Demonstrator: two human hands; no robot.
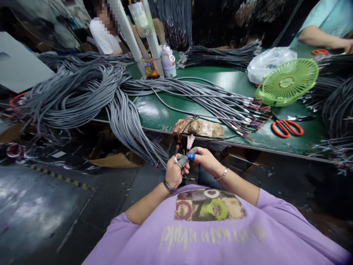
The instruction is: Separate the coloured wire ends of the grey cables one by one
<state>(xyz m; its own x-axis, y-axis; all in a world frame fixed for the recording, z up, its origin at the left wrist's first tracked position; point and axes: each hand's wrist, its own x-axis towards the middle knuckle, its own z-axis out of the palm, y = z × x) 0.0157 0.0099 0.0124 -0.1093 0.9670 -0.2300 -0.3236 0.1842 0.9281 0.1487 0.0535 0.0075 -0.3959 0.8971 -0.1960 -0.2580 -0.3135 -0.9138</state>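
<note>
In front of my chest, below the bench edge, both hands meet at the stripped end of a cable. My left hand (176, 171) is closed around it, with grey tape on the fingers. Thin coloured wires (177, 149) stick up above the fist. My right hand (205, 159) pinches at the wires from the other side, thumb and forefinger together, blue tape on the thumb. The fingertips hide the exact spot they grip. Just beyond the hands, a taped block with red and black leads (201, 128) lies at the bench edge.
Grey cables (79, 92) lie in a big coil and hang over the front of the green bench (154, 114). Orange-handled scissors (286, 128), a green fan (288, 81), a plastic bag (268, 62) and a bottle (168, 62) stand farther back. Two people sit across.
</note>
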